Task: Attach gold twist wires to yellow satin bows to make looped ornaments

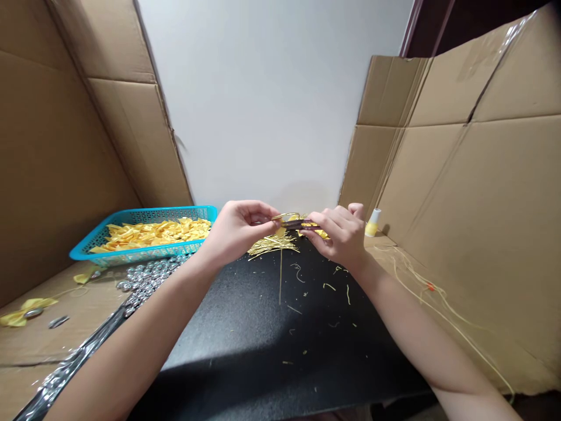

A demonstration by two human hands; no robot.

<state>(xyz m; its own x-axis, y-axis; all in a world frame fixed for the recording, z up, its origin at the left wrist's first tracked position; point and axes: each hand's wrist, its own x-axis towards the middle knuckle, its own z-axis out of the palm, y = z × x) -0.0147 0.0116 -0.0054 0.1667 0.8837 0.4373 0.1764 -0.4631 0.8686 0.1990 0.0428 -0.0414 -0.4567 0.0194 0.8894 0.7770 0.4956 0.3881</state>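
Observation:
My left hand [239, 231] pinches a thin gold wire [287, 216] that bends in a loop between my hands. A small yellow piece [280, 232] hangs just under my left fingertips. My right hand [339, 231] is closed around a dark, slim two-armed hand tool [295, 224], whose tip points left and meets the wire at my left fingers. I cannot tell whether it is scissors or pliers. Below my hands lies a pile of gold wire pieces [272, 245] on the black tabletop [245, 327]. More yellow pieces are partly hidden behind my right hand.
A blue basket [142, 254] of yellow folded ribbon pieces [153, 234] stands at left, beside many silver beads [151, 278]. A white-and-yellow thread spool [373, 223] and pale cord [416, 275] are at right. Cardboard walls [482, 193] flank the table; clippings dot it.

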